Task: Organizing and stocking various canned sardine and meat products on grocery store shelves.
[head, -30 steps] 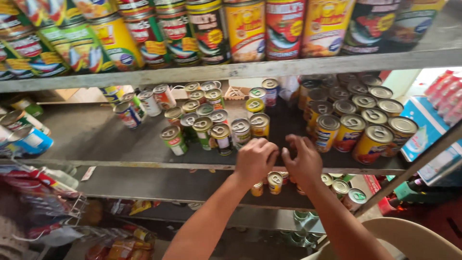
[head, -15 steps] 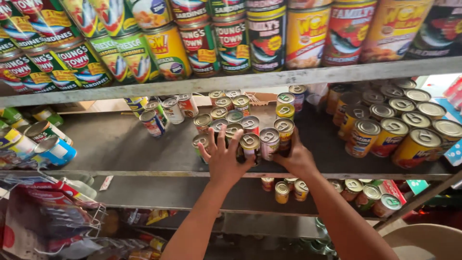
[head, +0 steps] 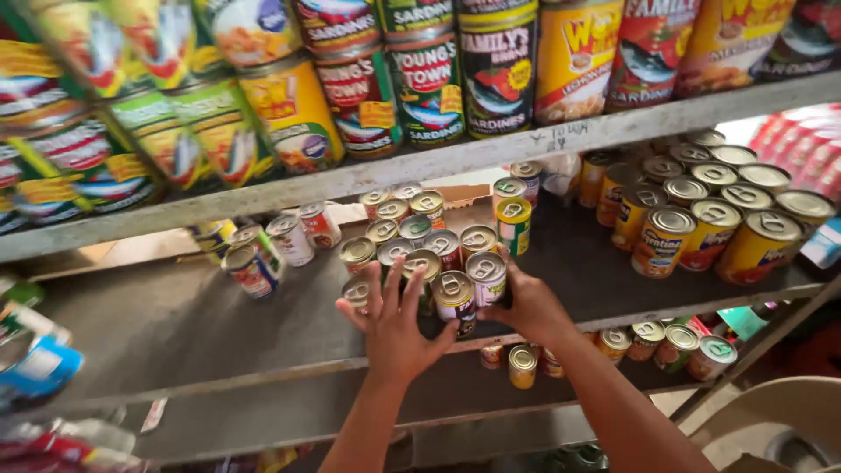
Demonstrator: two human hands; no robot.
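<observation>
Nearest the camera, two bare forearms rise from the bottom edge toward the middle shelf (head: pixel 175 333). The left hand (head: pixel 396 322) lies flat with its fingers fanned wide, an open grip with nothing clasped, palm pressed to the front of the cluster of small cans (head: pixel 420 254). The right hand (head: pixel 528 307) comes in from the other side, curled against the front-right can (head: pixel 487 277); its fingers are hidden behind the cans, so I cannot tell whether that grip has closed on anything. Between the two hands stands a pull-tab can (head: pixel 454 298), upright, touching its neighbours.

Here is the key relation: the cluster sits straight ahead of both hands and runs back along the shelf, every can's long axis vertical, the left hand square on its front, the right flanking it. Both are equally close.

Further back, a yellow-green can (head: pixel 513 224) stands at the rear right. Off right, well apart, larger orange-labelled tins (head: pixel 701 223) crowd together. Above, the top shelf (head: pixel 543 140) carries tall fish tins (head: pixel 427 83).
</observation>
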